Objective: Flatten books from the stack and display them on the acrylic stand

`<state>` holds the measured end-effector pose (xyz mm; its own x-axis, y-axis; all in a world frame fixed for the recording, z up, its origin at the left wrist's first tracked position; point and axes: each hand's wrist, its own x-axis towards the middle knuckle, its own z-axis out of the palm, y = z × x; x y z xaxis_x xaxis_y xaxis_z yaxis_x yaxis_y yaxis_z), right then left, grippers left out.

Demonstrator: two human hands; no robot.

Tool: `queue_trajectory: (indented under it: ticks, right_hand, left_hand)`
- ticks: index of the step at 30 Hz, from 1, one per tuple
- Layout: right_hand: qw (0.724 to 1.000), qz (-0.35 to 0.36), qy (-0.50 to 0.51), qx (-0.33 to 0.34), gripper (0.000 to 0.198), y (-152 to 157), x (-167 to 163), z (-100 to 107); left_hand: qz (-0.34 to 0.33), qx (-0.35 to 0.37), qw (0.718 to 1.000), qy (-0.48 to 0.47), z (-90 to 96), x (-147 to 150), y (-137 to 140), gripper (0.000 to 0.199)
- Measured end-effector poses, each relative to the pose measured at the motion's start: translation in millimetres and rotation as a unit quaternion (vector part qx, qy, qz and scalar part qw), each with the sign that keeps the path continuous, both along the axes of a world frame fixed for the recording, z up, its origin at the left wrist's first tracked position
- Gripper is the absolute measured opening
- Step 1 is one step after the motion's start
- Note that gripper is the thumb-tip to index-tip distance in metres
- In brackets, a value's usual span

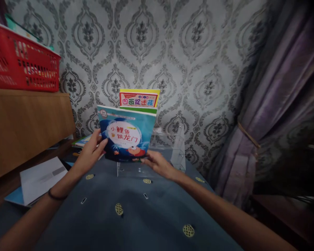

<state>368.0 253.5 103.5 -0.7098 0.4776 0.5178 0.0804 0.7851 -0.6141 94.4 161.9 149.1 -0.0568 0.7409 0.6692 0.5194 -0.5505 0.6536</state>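
A blue picture book [127,134] with a red fish and a white oval on its cover is held up, tilted a little, between both hands. My left hand [92,150] grips its left edge, thumb on the cover. At the lower right corner, my right hand [157,164] pinches the book. Behind it stands a clear plastic rack [178,150] with stepped sides. Upright books show above the blue one, among them a red-and-yellow book [138,100]. The blue book hides most of the rack's left part and the lower halves of those books.
A dark blue cloth with yellow patterns [157,216] covers the table. At left lie papers [42,179] and more books [81,141]. A red basket [26,62] sits on a wooden cabinet [28,125]. Patterned wallpaper is behind; a tied purple curtain [240,153] hangs at right.
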Motion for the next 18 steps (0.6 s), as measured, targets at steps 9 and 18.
queue_trajectory:
  ticks: [9,18]
  right_hand:
    - [0.986,-0.118,-0.010,0.119,0.028,59.0,24.9,61.5]
    - [0.972,-0.164,-0.020,0.169,0.033,71.7,25.0,65.5]
  left_hand:
    - [-0.011,0.149,0.989,0.015,30.1,19.2,70.4,0.027]
    - [0.015,0.189,0.981,0.034,27.1,22.0,97.7,0.039]
